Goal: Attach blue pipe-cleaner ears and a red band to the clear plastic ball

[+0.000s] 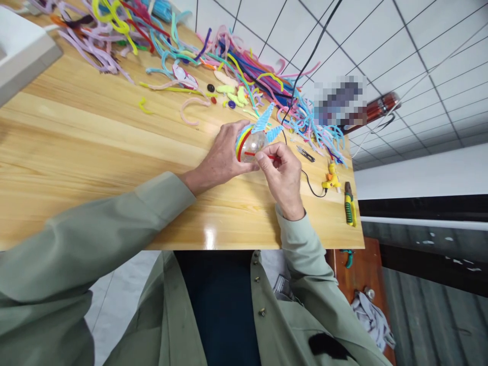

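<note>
My left hand (224, 155) is wrapped round a clear round jar (251, 144) above the wooden table. Blue, yellow and red pipe cleaner bands circle one end of the jar. Two pointed light-blue pipe cleaner pieces (263, 119) stick out from its far side. With thumb and fingers pinched, my right hand (284, 168) holds a red pipe cleaner (249, 153) against the front of the jar. The far part of that red strip is hidden behind my right fingers.
A long heap of coloured pipe cleaners (251, 71) lines the table's back edge. To the right lie small thread snips (306, 153), a yellow glue gun (331, 178) with a black cord, and green-yellow pliers (348, 204). A reddish thermos (381, 109) lies behind.
</note>
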The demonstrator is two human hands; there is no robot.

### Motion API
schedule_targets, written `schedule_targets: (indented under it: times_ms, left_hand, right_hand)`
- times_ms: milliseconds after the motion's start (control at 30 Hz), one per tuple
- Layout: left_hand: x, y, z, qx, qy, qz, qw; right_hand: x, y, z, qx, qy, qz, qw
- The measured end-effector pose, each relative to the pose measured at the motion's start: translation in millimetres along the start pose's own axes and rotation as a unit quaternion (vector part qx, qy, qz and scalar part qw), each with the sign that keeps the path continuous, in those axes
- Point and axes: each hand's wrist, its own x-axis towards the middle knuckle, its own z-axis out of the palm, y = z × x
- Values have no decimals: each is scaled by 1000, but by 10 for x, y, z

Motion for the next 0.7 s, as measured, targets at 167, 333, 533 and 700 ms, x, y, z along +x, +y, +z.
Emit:
schedule_targets:
  times_ms: [167, 333, 533, 700]
  left_hand:
    - [1, 23, -5, 4, -2, 5, 1000]
    - [-5, 3, -5, 6, -1, 13, 1000]
    - [-10, -16, 9, 7, 4, 17, 1000]
    - [-11, -31, 21, 5, 5, 20, 1000]
  right_hand:
    - [23, 27, 66, -46, 22, -10, 999]
    - [40, 53, 90, -69, 32, -15, 997]
    - [43, 69, 110, -77, 29, -16, 996]
    - [43, 103, 140, -75, 35, -16, 996]
